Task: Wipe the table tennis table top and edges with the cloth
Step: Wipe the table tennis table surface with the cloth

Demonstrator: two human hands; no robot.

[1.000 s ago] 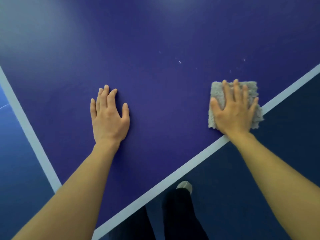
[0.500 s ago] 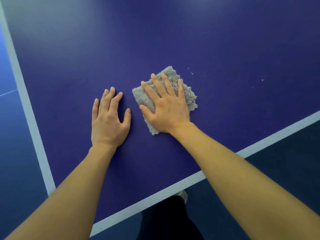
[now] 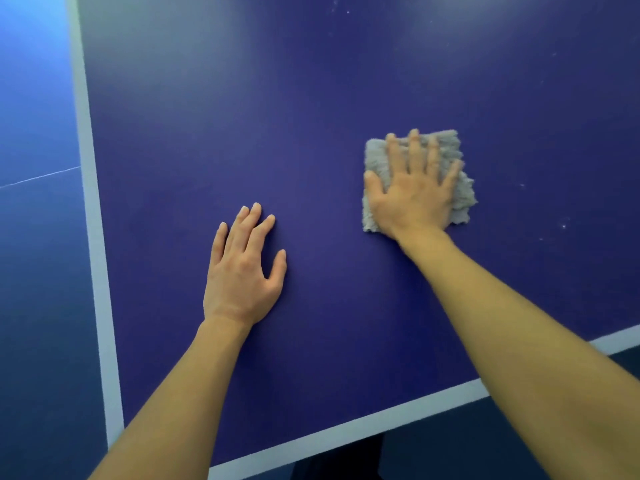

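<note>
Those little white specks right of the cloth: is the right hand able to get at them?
Probably yes. The right hand presses the cloth flat, the white specks lie close by on its right, and only bare table top lies between.

The grey, fluffy cloth [image 3: 464, 202] lies flat on the purple table top [image 3: 277, 116]; the right hand [image 3: 412, 195] presses down on it with straight, spread fingers, covering most of it; left of the cloth and nearer the person, well apart from it, the left hand [image 3: 242, 271] rests flat on bare surface; small white specks [image 3: 563, 226] dot the top right of the cloth; a white edge line [image 3: 93, 237] runs far to the cloth's left, with blue floor [image 3: 34, 306] beyond.
</note>
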